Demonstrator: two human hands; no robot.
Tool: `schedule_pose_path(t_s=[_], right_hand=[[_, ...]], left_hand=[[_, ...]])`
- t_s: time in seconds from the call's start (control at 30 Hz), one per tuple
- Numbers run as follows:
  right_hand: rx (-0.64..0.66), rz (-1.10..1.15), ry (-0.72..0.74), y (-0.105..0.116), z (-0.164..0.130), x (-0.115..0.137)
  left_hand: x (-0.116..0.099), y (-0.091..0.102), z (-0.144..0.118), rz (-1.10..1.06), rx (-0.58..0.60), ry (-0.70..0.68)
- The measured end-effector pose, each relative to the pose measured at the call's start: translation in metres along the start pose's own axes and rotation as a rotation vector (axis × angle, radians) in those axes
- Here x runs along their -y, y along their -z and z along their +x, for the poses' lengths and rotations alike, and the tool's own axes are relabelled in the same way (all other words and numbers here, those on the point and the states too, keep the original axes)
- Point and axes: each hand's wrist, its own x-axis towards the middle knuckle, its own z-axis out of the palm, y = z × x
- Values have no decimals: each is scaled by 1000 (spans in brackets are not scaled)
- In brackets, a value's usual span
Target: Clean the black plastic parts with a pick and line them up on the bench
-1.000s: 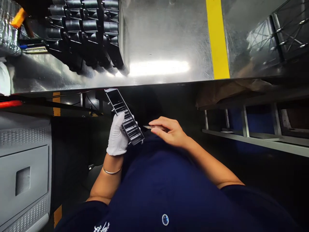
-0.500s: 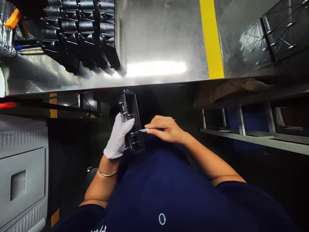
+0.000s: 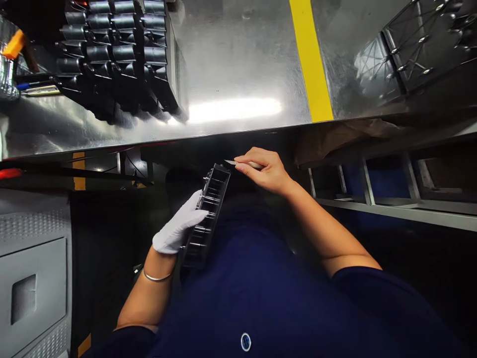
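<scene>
Where the gloved fingers (image 3: 194, 215) of the left hand (image 3: 175, 231) wrap the long edge of the black slatted plastic part (image 3: 207, 214), they are clamped on it about midway along, thumb side hidden behind the moulding; the part stands tilted just left of the frame's centre, its lower end near the dark blue shirt (image 3: 253, 288) and its upper end rising toward the table edge. At that upper end the bare right hand (image 3: 266, 171) pinches a small pale blade (image 3: 233, 162), fingers together around its handle, the tip touching or just beside the part's top corner; which of the two I cannot tell.

The part looks light and stiff, a thin-walled frame with open slats and small pins; I judge it would flex or snap at the slats if squeezed hard, so the solid outer rails are the place to hold, as the glove does now; the glossy plastic seems slippery, and the cloth glove should help.

Outward, a metal bracelet (image 3: 155, 277) circles the left wrist; the shiny steel table (image 3: 242, 74) fills the upper frame, with a stack of similar black parts (image 3: 122, 49) at upper left, a yellow stripe (image 3: 309, 59) right of centre, and a black wire grid (image 3: 421, 44) at upper right; a grey cabinet (image 3: 33, 278) sits at lower left.
</scene>
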Motion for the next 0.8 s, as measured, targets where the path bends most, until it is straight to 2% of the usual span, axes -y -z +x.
schedule_pose_path(t_s=[0.1,0.23,0.37,0.43,0.53,0.63,0.7,0.8], right_hand=[[198,2,84,16,-1,12],[450,-86,148,35,5,23],[611,-150,193,45,18,26],[653,-158,223,46,23,26],[615,-139,235,41,24,23],[484,7,167,26,16,19],[326,115,50,14,8,19],[62,145,-156,-2,-2,22]], left_hand=[[-3,7,-4,-84,92,117],[-5,14,-6,-47,125,148],[-1,20,-6,91,188,146],[3,22,-7,65,231,218],[8,21,-9,-67,257,342],[9,18,-10,-154,259,361],[9,16,-9,-171,263,344],[8,13,-7,-124,226,288]])
